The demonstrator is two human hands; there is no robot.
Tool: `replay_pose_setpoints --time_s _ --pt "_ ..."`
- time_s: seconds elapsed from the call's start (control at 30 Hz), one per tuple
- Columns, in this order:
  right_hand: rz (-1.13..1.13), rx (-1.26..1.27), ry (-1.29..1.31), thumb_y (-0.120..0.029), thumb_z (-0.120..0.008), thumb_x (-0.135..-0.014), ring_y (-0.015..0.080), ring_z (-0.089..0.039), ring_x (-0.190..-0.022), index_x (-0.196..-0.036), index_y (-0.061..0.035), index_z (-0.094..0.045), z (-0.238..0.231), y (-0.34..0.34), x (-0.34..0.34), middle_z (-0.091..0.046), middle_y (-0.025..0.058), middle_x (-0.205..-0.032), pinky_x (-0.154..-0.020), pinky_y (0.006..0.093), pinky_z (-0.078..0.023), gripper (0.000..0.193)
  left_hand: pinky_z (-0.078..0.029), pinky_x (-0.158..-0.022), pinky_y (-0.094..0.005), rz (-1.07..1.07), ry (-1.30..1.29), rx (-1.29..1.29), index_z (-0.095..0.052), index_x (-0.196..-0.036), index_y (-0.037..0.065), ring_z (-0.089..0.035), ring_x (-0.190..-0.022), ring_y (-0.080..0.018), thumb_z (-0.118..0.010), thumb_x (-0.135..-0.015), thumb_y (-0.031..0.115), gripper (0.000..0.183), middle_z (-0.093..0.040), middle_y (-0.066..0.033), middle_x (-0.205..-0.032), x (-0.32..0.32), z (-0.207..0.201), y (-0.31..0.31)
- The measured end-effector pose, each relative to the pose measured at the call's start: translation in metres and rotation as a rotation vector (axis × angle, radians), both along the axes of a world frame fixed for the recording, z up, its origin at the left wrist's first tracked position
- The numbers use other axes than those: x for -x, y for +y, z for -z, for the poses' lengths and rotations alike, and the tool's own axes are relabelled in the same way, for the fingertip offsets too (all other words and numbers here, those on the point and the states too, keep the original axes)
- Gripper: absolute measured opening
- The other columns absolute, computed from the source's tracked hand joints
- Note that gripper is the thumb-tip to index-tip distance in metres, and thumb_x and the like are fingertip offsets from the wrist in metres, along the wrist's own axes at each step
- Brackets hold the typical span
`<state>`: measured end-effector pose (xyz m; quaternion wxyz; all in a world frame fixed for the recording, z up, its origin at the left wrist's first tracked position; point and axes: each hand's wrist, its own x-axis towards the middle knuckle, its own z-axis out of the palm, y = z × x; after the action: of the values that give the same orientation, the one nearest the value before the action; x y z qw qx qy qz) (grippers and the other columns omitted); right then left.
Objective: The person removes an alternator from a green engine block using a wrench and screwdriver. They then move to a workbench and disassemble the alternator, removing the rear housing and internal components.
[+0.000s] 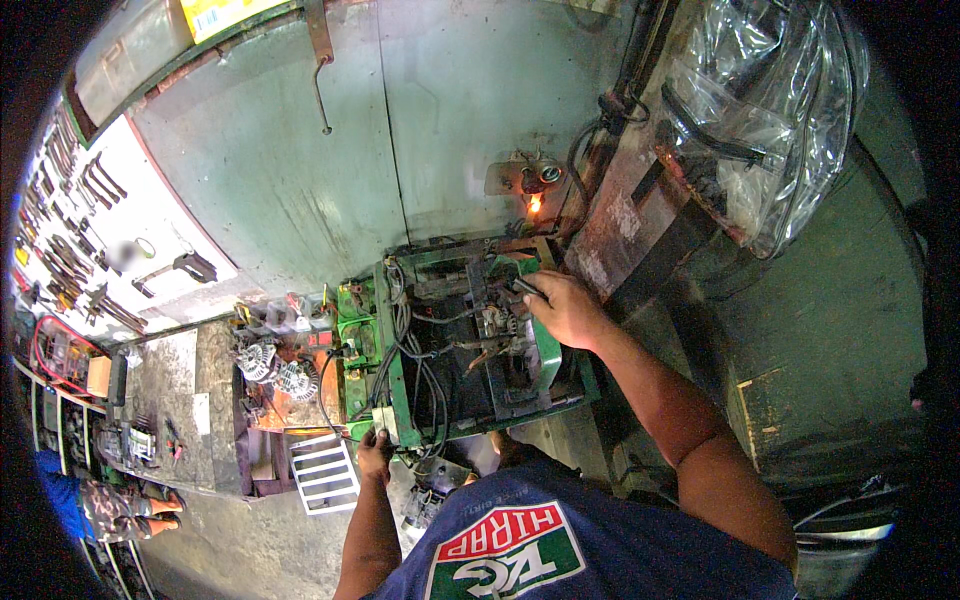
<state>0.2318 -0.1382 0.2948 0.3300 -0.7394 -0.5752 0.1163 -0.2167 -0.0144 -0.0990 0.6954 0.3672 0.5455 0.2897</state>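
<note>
The work looks partway along, judging from how things lie: the open-topped green metal housing stands uncovered, and dark, finger-thick cables loop loosely over its left side and near edge. Fixing or arranging those cables seems left to do, though whether any connection is finished cannot be told. The right hand reaches the housing's far right part, its fingers wrapped around a slim black rod-shaped handle. The left hand is at the near left corner, just below a pale rectangular block; its fingers are curled, but I cannot tell whether they grip anything.

The housing is directly in front of the person, near the pale green metal wall. It looks worn and grimy, with a dark interior, a small silvery metal part inside and copper-coloured cable ends showing.
</note>
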Motion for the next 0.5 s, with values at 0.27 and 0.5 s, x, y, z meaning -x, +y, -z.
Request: replay_pose_setpoints --time_s 0.27,0.5 --pt "0.002 -0.060 -0.105 -0.011 -0.066 -0.100 0.0434 -0.071 -0.107 -0.119 0.0040 -0.071 0.005 0.000 -0.003 -0.073 0.0252 -0.113 -0.095 0.0485 -0.055 0.025 -0.061 -0.083 -0.0378 0.052 -0.018 -0.032 -0.054 -0.151 -0.001 -0.072 -0.100 -0.0225 -0.076 -0.105 0.025 0.057 -0.074 -0.0147 -0.125 0.000 -0.008 -0.002" --pt "0.029 0.006 -0.115 -0.012 -0.067 -0.100 0.0439 -0.070 -0.109 -0.120 0.0029 -0.071 0.007 0.001 -0.003 -0.072 0.0246 -0.113 -0.097 0.0484 -0.054 0.025 -0.059 -0.073 -0.0361 0.115 0.015 -0.020 -0.040 -0.165 0.004 -0.066 -0.091 -0.0187 -0.068 -0.108 0.017 0.065 -0.070 -0.0124 -0.122 -0.004 -0.023 0.002"
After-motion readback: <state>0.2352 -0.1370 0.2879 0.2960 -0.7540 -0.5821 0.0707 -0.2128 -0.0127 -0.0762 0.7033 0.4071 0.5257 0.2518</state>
